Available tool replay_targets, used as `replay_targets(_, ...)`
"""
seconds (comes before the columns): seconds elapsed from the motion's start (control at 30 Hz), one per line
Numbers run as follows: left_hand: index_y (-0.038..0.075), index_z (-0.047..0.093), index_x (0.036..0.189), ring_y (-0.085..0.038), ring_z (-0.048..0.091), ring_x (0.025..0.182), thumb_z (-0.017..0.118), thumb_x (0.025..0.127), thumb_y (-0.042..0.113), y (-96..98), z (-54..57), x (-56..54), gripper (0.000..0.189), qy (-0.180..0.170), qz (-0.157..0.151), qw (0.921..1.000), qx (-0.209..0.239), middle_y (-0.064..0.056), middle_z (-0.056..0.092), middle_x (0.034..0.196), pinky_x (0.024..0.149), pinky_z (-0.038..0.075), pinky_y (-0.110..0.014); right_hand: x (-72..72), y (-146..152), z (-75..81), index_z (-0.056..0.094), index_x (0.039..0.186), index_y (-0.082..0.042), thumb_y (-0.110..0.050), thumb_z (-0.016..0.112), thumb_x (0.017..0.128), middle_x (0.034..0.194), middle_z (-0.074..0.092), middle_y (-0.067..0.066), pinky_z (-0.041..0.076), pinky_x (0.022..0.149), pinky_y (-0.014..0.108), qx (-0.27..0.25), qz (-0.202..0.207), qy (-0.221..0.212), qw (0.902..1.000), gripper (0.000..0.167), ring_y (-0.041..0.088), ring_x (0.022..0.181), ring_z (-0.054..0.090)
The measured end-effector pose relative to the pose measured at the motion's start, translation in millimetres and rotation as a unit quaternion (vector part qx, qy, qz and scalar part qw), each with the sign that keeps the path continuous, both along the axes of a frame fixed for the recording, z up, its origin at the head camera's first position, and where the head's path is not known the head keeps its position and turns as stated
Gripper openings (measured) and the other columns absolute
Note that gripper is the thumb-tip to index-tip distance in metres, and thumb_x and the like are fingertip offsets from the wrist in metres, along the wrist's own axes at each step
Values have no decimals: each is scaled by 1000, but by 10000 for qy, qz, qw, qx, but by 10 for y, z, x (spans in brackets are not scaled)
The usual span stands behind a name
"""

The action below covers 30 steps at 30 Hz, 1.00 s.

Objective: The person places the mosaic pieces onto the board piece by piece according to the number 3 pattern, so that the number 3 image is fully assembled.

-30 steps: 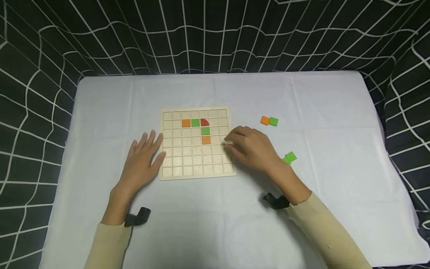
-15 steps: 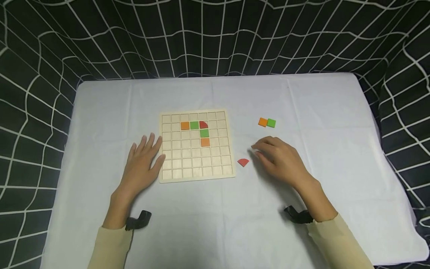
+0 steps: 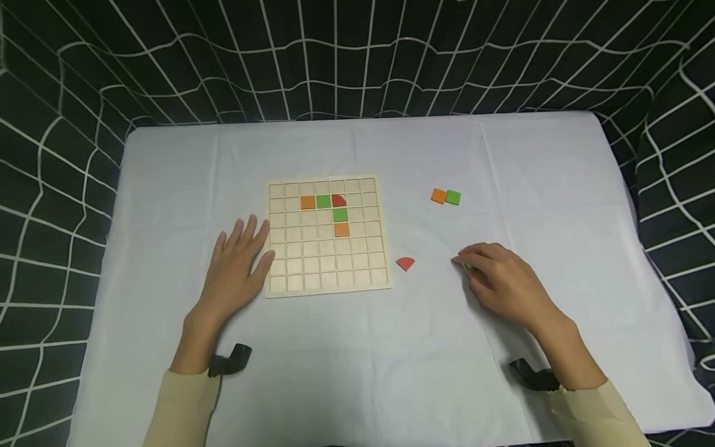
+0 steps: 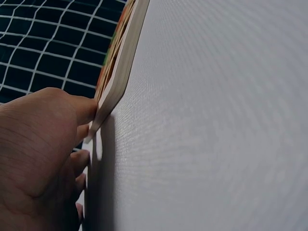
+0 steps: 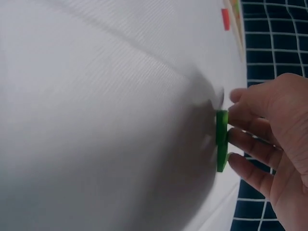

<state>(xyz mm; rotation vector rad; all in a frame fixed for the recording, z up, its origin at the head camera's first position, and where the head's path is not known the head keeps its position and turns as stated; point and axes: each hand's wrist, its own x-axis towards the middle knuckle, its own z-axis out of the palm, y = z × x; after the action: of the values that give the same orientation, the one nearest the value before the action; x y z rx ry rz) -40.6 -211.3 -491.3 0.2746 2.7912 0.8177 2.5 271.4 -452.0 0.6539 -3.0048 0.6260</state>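
A pale wooden grid board lies on the table, bearing an orange square, a green square, a red quarter-circle, a second green square and a second orange square. My left hand rests with spread fingers against the board's left edge; its thumb touches the rim in the left wrist view. To the right, my right hand reaches down over green tiles on the cloth. Its fingertips are at the tiles, which are mostly hidden in the head view.
A loose red quarter-circle lies just right of the board. Farther back, an orange tile and a green tile lie side by side. White cloth covers the table, and a dark white-lined curtain surrounds it.
My right hand has moved from the board's right edge, right and nearer to me, to the green tiles. A red quarter-circle now shows beside the board. The left hand has stayed put.
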Motion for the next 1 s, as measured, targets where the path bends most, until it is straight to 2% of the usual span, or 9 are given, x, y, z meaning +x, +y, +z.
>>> replay_targets(0.23, 16, 30, 168, -37, 8, 168, 45, 112, 40, 7, 5, -14, 63, 2, 6, 10000, -39, -11, 18, 178, 135, 0, -61, 38, 85, 9, 78, 118, -8, 10, 67, 86, 122, 73, 9, 58, 90, 49, 148, 88, -65, 9998, 37, 32, 113, 69)
replay_targets(0.67, 16, 29, 168, -36, 7, 168, 45, 112, 39, 17, 36, -13, 63, -97, 73, 9999, -34, -10, 17, 178, 135, -1, -61, -38, 115, 18, 79, 117, -8, 10, 76, 83, 111, 73, 9, 58, 87, 51, 283, 190, -20, 9994, 38, 32, 103, 70)
replay_targets(0.83, 15, 29, 168, -37, 7, 168, 46, 112, 39, 20, 32, -15, 63, -76, 54, 9999, -43, -11, 17, 177, 135, 0, -61, -59, 122, 28, 79, 116, -6, 0, 84, 83, 110, 75, 12, 56, 84, 55, 449, 61, 92, 9989, 34, 35, 103, 71)
replay_targets(1.0, 15, 29, 168, -37, 7, 168, 45, 112, 39, 14, 40, -13, 63, -85, 58, 9999, -40, -11, 17, 177, 135, -1, -62, -95, 140, 82, 79, 112, -8, -11, 88, 83, 110, 76, 11, 54, 85, 56, 614, -107, -94, 9980, 31, 36, 104, 71)
